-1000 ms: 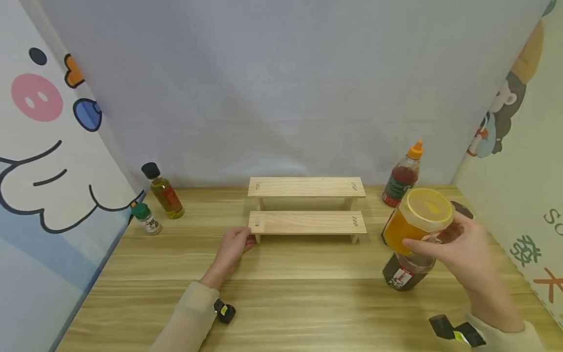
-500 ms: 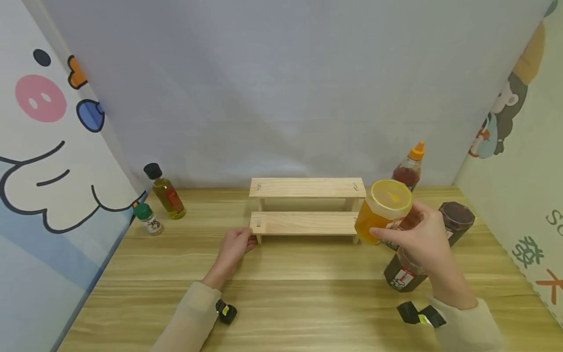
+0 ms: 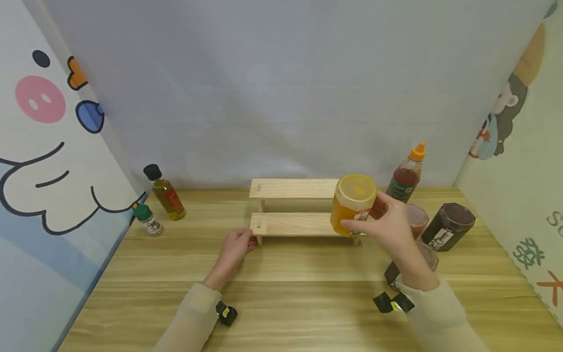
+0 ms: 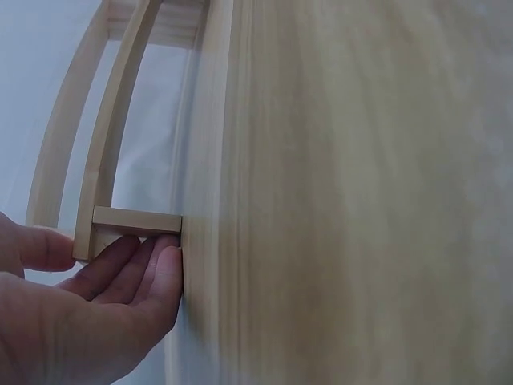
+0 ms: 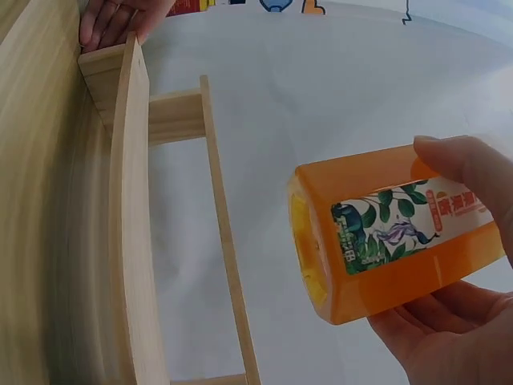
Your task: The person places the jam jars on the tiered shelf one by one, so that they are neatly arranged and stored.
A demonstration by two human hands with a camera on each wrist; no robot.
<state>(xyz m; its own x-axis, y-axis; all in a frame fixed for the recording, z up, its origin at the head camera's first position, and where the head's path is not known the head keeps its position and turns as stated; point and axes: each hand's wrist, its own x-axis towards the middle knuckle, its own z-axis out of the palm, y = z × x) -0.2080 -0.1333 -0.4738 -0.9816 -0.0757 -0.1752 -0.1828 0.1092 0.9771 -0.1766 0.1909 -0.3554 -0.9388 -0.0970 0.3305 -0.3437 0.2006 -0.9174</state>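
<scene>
A two-step wooden shelf (image 3: pixel 292 224) stands on the table near the back wall. My left hand (image 3: pixel 234 248) holds the left end of its lower step. In the left wrist view the thumb touches the board's edge and the fingers (image 4: pixel 148 277) lie against the short leg. My right hand (image 3: pixel 389 226) grips a jar with orange contents and a printed label (image 5: pixel 409 228). That jar (image 3: pixel 349 210) is held in the air over the shelf's right end, hiding part of both steps. The right wrist view shows it apart from the shelf boards.
Right of the shelf stand a red sauce squeeze bottle (image 3: pixel 403 180), a dark jar (image 3: pixel 448 227), and two jars partly behind my right arm, one reddish (image 3: pixel 417 219). At the left are an oil bottle (image 3: pixel 168 198) and a green-capped shaker (image 3: pixel 148 220).
My right hand has carried the orange jar leftward from above the other jars to the shelf's right end. The left hand stays at the shelf's left end.
</scene>
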